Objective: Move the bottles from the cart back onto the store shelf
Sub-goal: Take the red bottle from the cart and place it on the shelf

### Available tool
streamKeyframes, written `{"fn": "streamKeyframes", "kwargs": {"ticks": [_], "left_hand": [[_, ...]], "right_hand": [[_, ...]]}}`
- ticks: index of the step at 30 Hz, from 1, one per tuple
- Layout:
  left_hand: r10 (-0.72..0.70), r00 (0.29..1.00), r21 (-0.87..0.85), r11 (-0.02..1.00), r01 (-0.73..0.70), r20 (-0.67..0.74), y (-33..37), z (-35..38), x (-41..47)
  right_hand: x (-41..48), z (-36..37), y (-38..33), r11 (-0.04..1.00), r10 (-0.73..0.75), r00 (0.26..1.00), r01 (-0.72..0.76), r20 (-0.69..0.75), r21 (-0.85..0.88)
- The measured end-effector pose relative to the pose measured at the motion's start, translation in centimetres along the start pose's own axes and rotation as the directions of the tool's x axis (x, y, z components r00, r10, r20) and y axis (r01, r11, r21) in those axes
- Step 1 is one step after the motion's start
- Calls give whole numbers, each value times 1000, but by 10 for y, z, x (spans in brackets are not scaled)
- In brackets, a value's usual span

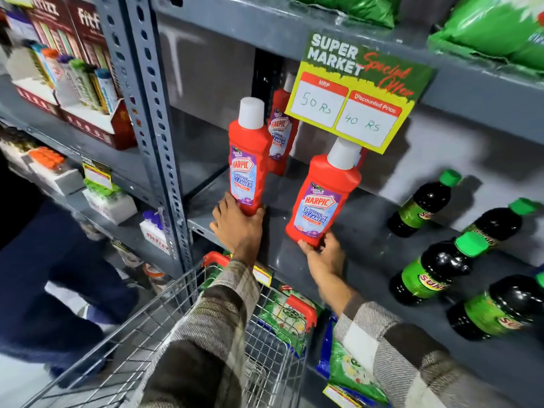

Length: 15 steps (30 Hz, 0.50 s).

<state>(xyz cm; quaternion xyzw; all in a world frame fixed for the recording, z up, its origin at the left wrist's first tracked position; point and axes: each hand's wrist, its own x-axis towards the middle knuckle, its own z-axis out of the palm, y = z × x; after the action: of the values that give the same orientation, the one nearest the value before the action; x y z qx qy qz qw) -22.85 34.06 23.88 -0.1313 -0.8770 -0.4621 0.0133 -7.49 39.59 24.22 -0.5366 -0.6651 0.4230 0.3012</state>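
Two red Harpic bottles with white caps stand at the front of the grey shelf [368, 231]. My left hand [238, 228] grips the base of the left red bottle [248, 160], which is upright on the shelf. My right hand [322, 254] holds the bottom of the right red bottle [323, 198], which tilts slightly right. A third red bottle [281, 134] stands behind the left one, partly hidden. The wire cart [164, 328] sits below my arms, under the shelf edge.
Several dark bottles with green caps [435, 269] stand on the shelf at the right. A yellow and green price sign [353, 104] hangs from the shelf above. Green packets [288, 316] fill the lower shelf. A person in dark trousers [59, 275] stands at the left.
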Motion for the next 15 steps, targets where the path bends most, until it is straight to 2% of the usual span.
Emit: {"fn": "streamKeyframes", "kwargs": {"ticks": [7,15], "left_hand": [[-10,1000,-8,1000,10,-21,-5,4,0],[-12,1000,29,1000,12,-6,-5,2,2]], "right_hand": [[0,4,-1,1000,15,999,-15,-28,-1],[7,4,4,1000,22,1000,-22,13,-13]]}}
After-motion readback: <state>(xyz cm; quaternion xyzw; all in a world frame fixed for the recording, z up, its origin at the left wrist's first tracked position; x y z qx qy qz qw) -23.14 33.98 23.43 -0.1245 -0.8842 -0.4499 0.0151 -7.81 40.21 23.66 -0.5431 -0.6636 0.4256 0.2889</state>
